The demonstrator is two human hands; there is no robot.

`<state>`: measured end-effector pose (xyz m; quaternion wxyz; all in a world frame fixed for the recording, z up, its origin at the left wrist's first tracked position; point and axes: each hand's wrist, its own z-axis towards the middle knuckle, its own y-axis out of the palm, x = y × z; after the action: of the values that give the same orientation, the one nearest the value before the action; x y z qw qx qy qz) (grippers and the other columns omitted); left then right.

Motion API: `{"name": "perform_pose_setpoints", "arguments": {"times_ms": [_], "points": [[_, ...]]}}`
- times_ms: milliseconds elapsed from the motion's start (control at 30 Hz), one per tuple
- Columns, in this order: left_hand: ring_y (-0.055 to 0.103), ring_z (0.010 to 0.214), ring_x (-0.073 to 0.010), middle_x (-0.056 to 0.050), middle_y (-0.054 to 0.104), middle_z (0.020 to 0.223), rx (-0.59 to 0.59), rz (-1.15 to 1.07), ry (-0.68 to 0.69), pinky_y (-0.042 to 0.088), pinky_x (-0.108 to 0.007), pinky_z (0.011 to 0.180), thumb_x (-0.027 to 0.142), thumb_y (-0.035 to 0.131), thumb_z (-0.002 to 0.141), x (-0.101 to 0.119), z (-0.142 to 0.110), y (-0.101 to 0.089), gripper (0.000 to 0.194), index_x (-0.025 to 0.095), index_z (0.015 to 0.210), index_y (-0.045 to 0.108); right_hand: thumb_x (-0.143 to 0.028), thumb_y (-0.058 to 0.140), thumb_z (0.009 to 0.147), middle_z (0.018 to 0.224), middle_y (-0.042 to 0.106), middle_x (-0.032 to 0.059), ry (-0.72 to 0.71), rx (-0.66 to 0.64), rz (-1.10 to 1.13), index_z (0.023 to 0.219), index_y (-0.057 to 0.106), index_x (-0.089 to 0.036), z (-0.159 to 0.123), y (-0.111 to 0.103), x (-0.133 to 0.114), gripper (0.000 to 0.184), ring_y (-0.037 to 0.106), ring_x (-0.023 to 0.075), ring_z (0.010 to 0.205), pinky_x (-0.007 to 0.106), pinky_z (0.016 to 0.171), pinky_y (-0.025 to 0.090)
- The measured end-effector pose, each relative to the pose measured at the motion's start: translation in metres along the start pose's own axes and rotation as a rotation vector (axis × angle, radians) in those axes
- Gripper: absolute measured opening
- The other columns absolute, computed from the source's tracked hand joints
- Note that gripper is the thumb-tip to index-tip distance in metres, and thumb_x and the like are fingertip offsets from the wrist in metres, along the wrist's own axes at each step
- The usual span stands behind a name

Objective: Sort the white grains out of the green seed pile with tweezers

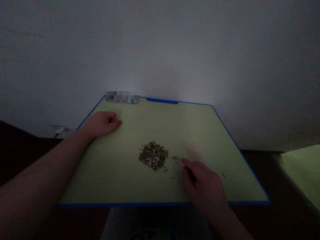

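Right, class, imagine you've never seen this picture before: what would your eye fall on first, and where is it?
Probably the dark pile of seeds, standing out against the pale table near its middle. Next, the right hand, just right of that pile, with a paler heap of grains partly behind it. The left hand is loosely curled near the table's left edge.

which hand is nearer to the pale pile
Right: the right hand is at the near edge of the pale pile; the left hand lies well away, across the table to the left, past the dark pile.
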<state>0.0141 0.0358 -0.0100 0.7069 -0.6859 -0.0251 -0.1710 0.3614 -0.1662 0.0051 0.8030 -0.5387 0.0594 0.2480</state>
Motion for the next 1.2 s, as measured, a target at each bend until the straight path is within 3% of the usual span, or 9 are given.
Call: {"name": "perform_pose_setpoints", "arguments": {"times_ms": [433, 733, 1200], "points": [[0.041, 0.053, -0.0148, 0.001, 0.041, 0.049, -0.008, -0.007, -0.001, 0.027, -0.029, 0.054, 0.052, 0.048, 0.075, -0.001, 0.0, -0.002, 0.035, 0.022, 0.058, 0.042, -0.021, 0.047, 0.088, 0.086, 0.077, 0.0081, 0.087, 0.062, -0.084, 0.097, 0.072, -0.016, -0.007, -0.007, 0.011, 0.027, 0.073, 0.021, 0.072, 0.032, 0.067, 0.061], [0.04, 0.053, -0.0146, 0.001, 0.041, 0.05, -0.003, -0.009, -0.007, 0.027, -0.029, 0.054, 0.052, 0.048, 0.075, 0.002, 0.001, -0.003, 0.035, 0.022, 0.058, 0.041, -0.018, 0.047, 0.088, 0.088, 0.077, 0.0078, 0.046, 0.017, 0.01, 0.101, 0.072, -0.017, -0.004, -0.004, 0.001, 0.029, 0.073, 0.0199, 0.074, 0.03, 0.067, 0.061], [0.042, 0.055, -0.0156, 0.0, 0.042, 0.051, -0.001, 0.008, 0.007, 0.028, -0.03, 0.055, 0.053, 0.046, 0.076, -0.002, -0.003, -0.003, 0.036, 0.022, 0.058, 0.044, -0.021, 0.049, 0.087, 0.087, 0.076, 0.0072, 0.117, 0.061, -0.032, 0.1, 0.072, -0.018, 0.001, -0.002, 0.013, 0.027, 0.072, 0.0205, 0.074, 0.032, 0.071, 0.06]]}}
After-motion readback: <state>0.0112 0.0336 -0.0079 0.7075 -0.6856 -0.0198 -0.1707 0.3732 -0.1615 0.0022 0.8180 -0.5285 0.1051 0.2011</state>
